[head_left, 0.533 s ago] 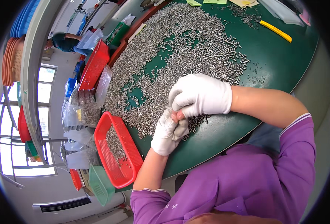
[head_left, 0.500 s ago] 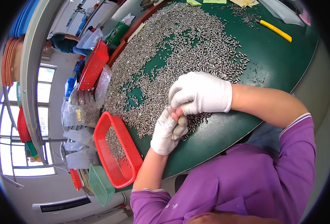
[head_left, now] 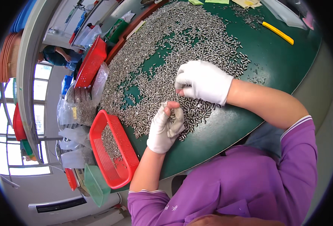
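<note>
Small metal pieces (head_left: 211,49), silver and cylindrical, very many: spread loose over the green desk (head_left: 226,126) from its far edge toward the near one, too small and crowded to tell singly; some lie beneath the hands. Left hand (head_left: 165,126), white glove, bare fingertips: near the desk's near edge, fingers curled, thumb and forefinger brought together; whether a piece sits between them cannot be made out. Right hand (head_left: 202,81), white glove: over the pieces, fingers bent under, the tips mostly hidden by the glove; grip cannot be told. Red basket (head_left: 123,137), one: at the desk's left end, pieces inside, their lower layers unseen. Yellow-handled tool (head_left: 278,33), one: toward the right edge, its tip indistinct. Green basket (head_left: 96,186), one: partly hidden behind the red.
</note>
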A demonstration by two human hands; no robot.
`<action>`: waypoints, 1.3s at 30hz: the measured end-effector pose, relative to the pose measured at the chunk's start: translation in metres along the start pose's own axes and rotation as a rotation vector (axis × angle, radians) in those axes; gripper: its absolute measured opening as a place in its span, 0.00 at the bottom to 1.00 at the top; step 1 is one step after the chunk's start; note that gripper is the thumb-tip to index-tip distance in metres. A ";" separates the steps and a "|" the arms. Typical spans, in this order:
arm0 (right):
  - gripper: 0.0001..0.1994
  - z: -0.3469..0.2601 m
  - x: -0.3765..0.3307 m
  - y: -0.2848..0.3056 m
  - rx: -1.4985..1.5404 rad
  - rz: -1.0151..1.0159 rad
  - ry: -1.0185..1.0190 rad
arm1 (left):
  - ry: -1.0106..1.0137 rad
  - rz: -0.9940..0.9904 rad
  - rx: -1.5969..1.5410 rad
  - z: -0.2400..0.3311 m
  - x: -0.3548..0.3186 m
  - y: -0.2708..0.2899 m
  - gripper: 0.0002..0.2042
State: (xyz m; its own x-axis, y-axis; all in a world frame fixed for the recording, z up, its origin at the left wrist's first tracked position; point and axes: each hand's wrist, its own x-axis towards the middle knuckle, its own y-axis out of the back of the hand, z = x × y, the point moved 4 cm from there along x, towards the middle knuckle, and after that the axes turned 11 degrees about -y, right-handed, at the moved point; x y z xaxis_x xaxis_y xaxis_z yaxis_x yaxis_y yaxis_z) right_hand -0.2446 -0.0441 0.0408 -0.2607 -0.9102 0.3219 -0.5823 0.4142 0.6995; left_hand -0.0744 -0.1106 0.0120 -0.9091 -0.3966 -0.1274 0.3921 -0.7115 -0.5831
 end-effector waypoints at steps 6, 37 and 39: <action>0.08 -0.017 -0.007 -0.009 0.481 -0.187 0.014 | 0.012 0.062 0.079 0.000 -0.003 -0.008 0.12; 0.05 0.003 -0.001 -0.018 -0.438 -0.066 -0.049 | -0.025 -0.014 0.005 0.000 -0.001 0.004 0.11; 0.07 -0.002 -0.002 -0.007 -0.043 0.038 0.038 | -0.020 0.003 0.018 0.000 0.000 0.001 0.10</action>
State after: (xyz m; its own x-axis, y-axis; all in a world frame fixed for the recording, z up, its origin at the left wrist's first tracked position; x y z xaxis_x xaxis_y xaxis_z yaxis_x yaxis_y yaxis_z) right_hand -0.2385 -0.0452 0.0361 -0.2524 -0.8932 0.3721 -0.5388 0.4491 0.7127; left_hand -0.0734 -0.1113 0.0109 -0.9050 -0.4101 -0.1127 0.3974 -0.7209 -0.5678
